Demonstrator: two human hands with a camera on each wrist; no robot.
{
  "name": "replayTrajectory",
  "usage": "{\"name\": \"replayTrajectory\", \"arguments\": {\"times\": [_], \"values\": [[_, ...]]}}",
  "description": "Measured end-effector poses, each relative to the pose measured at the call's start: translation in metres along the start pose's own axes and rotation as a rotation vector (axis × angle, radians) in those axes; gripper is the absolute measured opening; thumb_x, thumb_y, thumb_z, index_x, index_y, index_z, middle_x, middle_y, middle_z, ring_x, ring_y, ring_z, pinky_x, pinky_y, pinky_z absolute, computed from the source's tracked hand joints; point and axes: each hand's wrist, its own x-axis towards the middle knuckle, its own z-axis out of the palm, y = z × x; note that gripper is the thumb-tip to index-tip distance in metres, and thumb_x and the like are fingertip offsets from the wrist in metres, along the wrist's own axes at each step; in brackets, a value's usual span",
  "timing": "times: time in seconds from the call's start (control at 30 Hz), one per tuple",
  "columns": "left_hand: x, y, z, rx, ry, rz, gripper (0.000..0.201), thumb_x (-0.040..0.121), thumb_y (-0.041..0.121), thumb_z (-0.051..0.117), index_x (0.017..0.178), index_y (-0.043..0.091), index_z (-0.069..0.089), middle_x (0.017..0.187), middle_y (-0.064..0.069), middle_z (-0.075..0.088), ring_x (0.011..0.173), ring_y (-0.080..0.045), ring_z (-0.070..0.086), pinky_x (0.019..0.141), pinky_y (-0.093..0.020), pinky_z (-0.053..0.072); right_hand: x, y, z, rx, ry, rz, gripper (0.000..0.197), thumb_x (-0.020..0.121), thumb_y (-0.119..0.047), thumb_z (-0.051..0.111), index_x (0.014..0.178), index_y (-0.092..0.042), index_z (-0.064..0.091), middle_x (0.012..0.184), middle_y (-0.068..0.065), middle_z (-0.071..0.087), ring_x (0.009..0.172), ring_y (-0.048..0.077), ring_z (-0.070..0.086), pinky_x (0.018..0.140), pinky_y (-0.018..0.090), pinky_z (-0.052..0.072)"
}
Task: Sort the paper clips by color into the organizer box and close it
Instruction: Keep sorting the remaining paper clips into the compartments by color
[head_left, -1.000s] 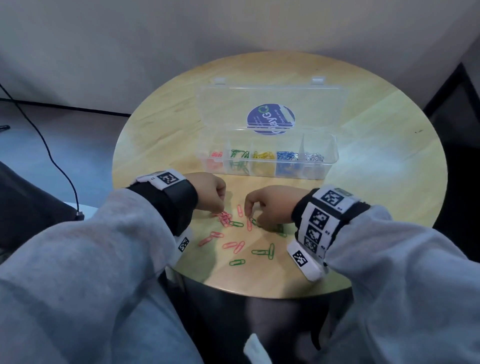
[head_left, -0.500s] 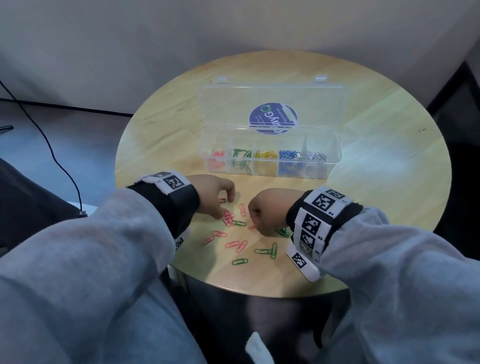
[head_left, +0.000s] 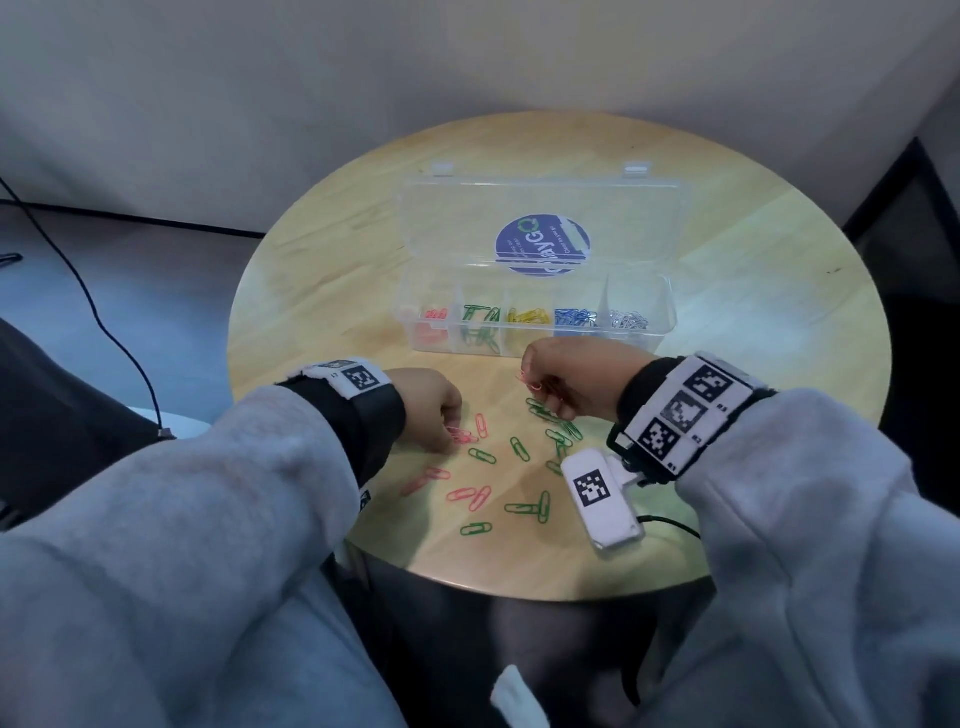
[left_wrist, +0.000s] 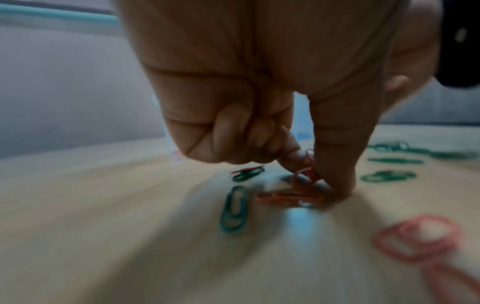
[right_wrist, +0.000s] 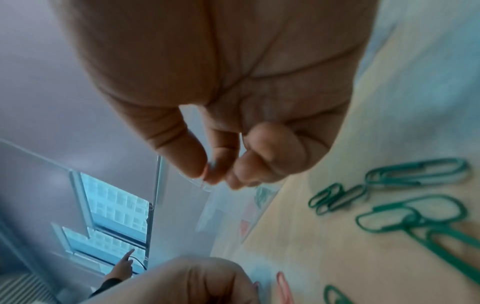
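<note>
Now red clips (head_left: 531, 383) pinched in raised right hand (head_left: 571, 382), box-side.

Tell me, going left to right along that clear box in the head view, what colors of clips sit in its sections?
Red clips → green clips → yellow clips → blue clips → silver clips, all in the open box.
</note>
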Motion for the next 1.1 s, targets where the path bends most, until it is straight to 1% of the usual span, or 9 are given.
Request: {"name": "replayTrajectory", "arguments": {"times": [0.13,0.27,0.33,0.47,0.63,0.8,0.9,1.0,1.1], "values": [[-0.006,-0.010,-0.007,-0.448,-0.047,-0.033,0.019,0.085,0.016,0.060,0.070,0.022,0.050,0.068,0.006,0.055,0.065,-0.012,0.050,0.062,-0.023,0.040,0.002,0.001,0.002,0.183,-0.011,0.034,0.018,0.090,-0.004,0.037,0.073,-0.009,0.043,0.065,0.006,0.043,0.052,0.013,0.037,0.040,0.017,0.031],[-0.011,-0.011,-0.018,-1.041,-0.047,-0.123,0.026,0.089,-0.002,0.032,0.069,0.013,0.041,0.063,-0.005,0.040,0.050,-0.012,0.033,0.048,-0.018,0.026,0.003,0.003,0.005,0.297,-0.001,0.021,0.019,0.091,0.001,0.037,0.074,-0.005,0.043,0.069,0.011,0.052,0.050,0.012,0.046,0.039,0.015,0.039],[-0.012,-0.015,-0.024,-1.243,-0.047,-0.099,0.026,0.085,0.000,0.027,0.067,0.012,0.041,0.060,-0.006,0.042,0.042,-0.012,0.037,0.039,-0.016,0.029,0.004,0.004,0.006,0.334,-0.011,0.013,0.022,0.091,0.004,0.038,0.072,-0.007,0.043,0.069,0.012,0.054,0.043,0.010,0.051,0.040,0.014,0.042],[-0.017,-0.019,-0.033,-1.462,-0.079,-0.002,0.018,0.069,0.002,0.027,0.062,0.011,0.041,0.052,-0.009,0.049,0.037,-0.014,0.041,0.035,-0.012,0.031,0.007,0.005,0.008,0.349,-0.052,-0.014,0.028,0.090,0.010,0.038,0.071,-0.010,0.042,0.068,0.013,0.053,0.037,0.009,0.053,0.039,0.015,0.045],[-0.020,-0.021,-0.033,-1.593,-0.112,0.139,0.017,0.056,0.012,0.033,0.053,0.010,0.049,0.053,-0.009,0.050,0.039,-0.015,0.041,0.036,-0.012,0.029,0.009,0.003,0.015,0.155,-0.060,-0.011,0.024,0.090,0.007,0.038,0.079,-0.008,0.053,0.064,0.008,0.047,0.049,0.013,0.047,0.040,0.016,0.043],[-0.018,-0.025,-0.033,-1.590,-0.086,0.165,0.017,0.068,0.020,0.044,0.057,0.011,0.052,0.053,-0.005,0.048,0.037,-0.011,0.037,0.038,-0.016,0.023,0.007,0.002,0.017,-0.493,0.017,-0.035,0.010,0.087,-0.022,0.061,0.084,-0.013,0.065,0.066,-0.001,0.055,0.056,0.012,0.049,0.057,0.022,0.043],[-0.014,-0.025,-0.034,-1.474,-0.025,0.056,0.020,0.075,0.027,0.051,0.059,0.014,0.051,0.051,0.001,0.042,0.038,-0.008,0.032,0.038,-0.016,0.019,0.004,0.005,0.016,-0.692,0.060,-0.048,0.011,0.084,-0.031,0.065,0.082,-0.019,0.064,0.072,-0.007,0.058,0.066,0.008,0.051,0.061,0.022,0.042],[-0.009,-0.028,-0.031,-0.961,0.111,-0.066,0.021,0.084,0.020,0.061,0.067,0.018,0.049,0.056,0.005,0.040,0.047,-0.010,0.032,0.046,-0.021,0.025,0.003,0.004,0.019,-0.751,0.094,-0.050,0.013,0.082,-0.030,0.067,0.087,-0.018,0.064,0.072,-0.008,0.055,0.065,0.006,0.049,0.057,0.020,0.039],[-0.007,-0.030,-0.027,-0.406,0.189,-0.104,0.012,0.078,0.021,0.069,0.077,0.024,0.057,0.066,0.010,0.046,0.060,-0.010,0.043,0.055,-0.024,0.032,0.005,0.000,0.024,-0.789,0.136,-0.033,0.016,0.081,-0.033,0.069,0.084,-0.019,0.062,0.074,-0.007,0.058,0.066,0.007,0.050,0.057,0.021,0.040]]}}
